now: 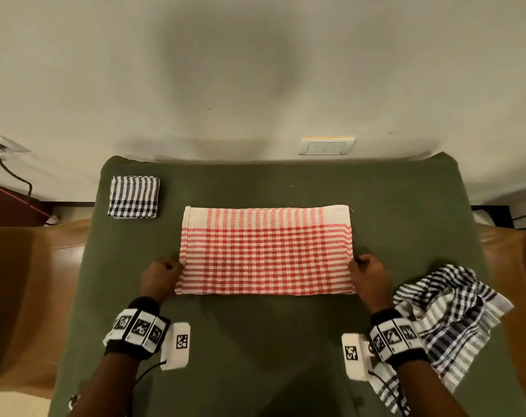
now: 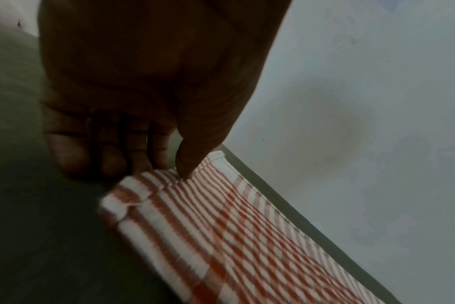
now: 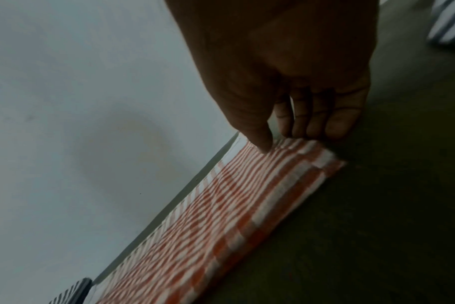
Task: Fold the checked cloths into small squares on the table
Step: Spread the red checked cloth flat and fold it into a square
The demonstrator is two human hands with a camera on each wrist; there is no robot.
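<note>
A red and white checked cloth (image 1: 266, 251) lies folded into a wide flat strip in the middle of the green table (image 1: 270, 341). My left hand (image 1: 162, 273) pinches its left edge, thumb on top and fingers (image 2: 96, 156) curled at the hem of the red cloth (image 2: 221, 236). My right hand (image 1: 367, 273) pinches the right edge the same way, thumb pressed onto the red cloth (image 3: 221, 216) and fingers (image 3: 320, 121) at the hem. A folded black and white checked cloth (image 1: 133, 196) sits at the far left corner. A crumpled black and white checked cloth (image 1: 448, 320) lies by my right wrist.
The table's far edge meets a pale wall (image 1: 255, 70) with a switch plate (image 1: 326, 146). Brown floor (image 1: 21, 281) shows on both sides of the table. A black cable (image 1: 13, 173) hangs at the far left. Bare green surface lies between the red cloth and me.
</note>
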